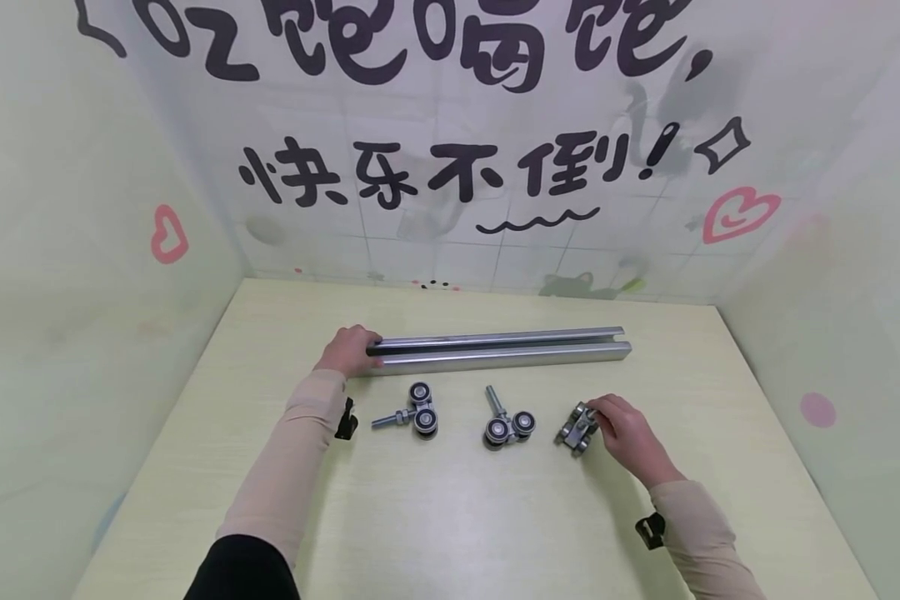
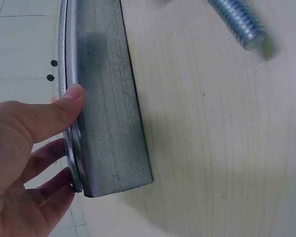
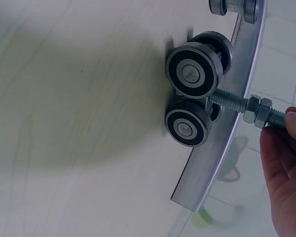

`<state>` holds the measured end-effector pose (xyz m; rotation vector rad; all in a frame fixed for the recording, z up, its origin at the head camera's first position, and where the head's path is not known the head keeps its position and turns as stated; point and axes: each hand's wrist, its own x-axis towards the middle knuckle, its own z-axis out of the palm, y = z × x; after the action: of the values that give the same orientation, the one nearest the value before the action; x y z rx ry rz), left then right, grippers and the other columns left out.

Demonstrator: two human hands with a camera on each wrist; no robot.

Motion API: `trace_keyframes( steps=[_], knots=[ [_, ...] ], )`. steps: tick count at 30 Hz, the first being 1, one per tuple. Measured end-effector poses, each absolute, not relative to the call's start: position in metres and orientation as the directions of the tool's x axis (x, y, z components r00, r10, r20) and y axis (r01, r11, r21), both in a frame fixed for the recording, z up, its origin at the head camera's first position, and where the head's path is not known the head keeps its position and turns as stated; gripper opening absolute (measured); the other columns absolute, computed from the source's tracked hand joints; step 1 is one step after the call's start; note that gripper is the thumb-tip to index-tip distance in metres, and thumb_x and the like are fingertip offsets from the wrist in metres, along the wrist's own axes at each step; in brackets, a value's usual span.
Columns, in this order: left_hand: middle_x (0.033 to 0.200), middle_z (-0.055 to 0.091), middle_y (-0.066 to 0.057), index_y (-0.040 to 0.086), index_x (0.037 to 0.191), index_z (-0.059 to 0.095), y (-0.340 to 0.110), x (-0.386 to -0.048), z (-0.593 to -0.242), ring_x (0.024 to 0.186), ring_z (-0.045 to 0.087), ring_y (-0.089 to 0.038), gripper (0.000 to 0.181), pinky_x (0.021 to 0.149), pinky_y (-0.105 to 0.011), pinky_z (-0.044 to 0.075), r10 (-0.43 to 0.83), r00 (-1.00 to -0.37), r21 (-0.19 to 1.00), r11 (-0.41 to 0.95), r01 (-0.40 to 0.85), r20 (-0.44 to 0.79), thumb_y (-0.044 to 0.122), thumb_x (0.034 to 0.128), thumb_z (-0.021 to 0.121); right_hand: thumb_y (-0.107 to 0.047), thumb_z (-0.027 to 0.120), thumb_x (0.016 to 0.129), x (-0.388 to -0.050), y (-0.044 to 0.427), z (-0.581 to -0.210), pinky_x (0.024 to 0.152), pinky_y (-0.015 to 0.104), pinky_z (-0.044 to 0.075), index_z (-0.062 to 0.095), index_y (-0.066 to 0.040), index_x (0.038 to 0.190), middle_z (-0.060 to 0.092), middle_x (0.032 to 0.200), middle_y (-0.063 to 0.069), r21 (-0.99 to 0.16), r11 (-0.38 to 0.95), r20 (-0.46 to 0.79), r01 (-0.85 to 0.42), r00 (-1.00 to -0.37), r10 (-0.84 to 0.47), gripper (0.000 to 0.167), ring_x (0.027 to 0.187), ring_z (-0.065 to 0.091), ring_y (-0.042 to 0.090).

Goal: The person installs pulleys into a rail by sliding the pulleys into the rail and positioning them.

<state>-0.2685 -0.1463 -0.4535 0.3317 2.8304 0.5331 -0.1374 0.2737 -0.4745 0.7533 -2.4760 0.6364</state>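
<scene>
A silver metal channel rail (image 1: 495,361) with a slot along its top lies across the table. At its left end my left hand (image 1: 347,352) grips it, thumb (image 2: 75,94) on the near upper edge and fingers on the far side. My right hand (image 1: 627,432) pinches the threaded bolt (image 3: 229,100) of a wheeled roller trolley (image 1: 574,433) between thumb and fingertips; the bolt's end is hidden there. The trolley's wheels (image 3: 190,74) point down at the tabletop; whether they touch it I cannot tell. Two similar roller trolleys lie nearer the middle, one left (image 1: 423,412), one centre (image 1: 508,428).
The pale wood-grain table (image 1: 450,517) is bounded by a printed white curtain (image 1: 435,250) at the back and by plain sheets at both sides. Both loose trolleys lie in front of the rail, their bolts sticking out to the left and to the back.
</scene>
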Motion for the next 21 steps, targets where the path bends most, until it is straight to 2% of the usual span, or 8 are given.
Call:
trace_keyframes(
  steps=[11, 21],
  knots=[
    [0.113, 0.058, -0.021, 0.000, 0.119, 0.057, -0.1461, -0.2674, -0.4527, 0.102, 0.052, -0.037, 0.047, 0.087, -0.048, 0.043, 0.268, -0.943, 0.391, 0.903, 0.175, -0.198, 0.016, 0.0773, 0.071, 0.022, 0.064, 0.063, -0.1385, 0.2725, -0.4707, 0.061, 0.030, 0.051, 0.061, 0.005, 0.082, 0.059, 0.076, 0.009, -0.257, 0.773, 0.525, -0.580, -0.756, -0.392, 0.026, 0.070, 0.056, 0.019],
    [0.115, 0.058, -0.020, 0.000, 0.120, 0.057, -0.1454, -0.2686, -0.4538, 0.104, 0.051, -0.039, 0.047, 0.088, -0.049, 0.042, 0.264, -0.944, 0.383, 0.907, 0.174, -0.196, 0.017, 0.0779, 0.071, 0.020, 0.066, 0.064, -0.1407, 0.2724, -0.4680, 0.057, 0.029, 0.049, 0.060, 0.005, 0.079, 0.057, 0.072, 0.008, -0.238, 0.774, 0.537, -0.587, -0.744, -0.398, 0.022, 0.066, 0.054, 0.018]
  ],
)
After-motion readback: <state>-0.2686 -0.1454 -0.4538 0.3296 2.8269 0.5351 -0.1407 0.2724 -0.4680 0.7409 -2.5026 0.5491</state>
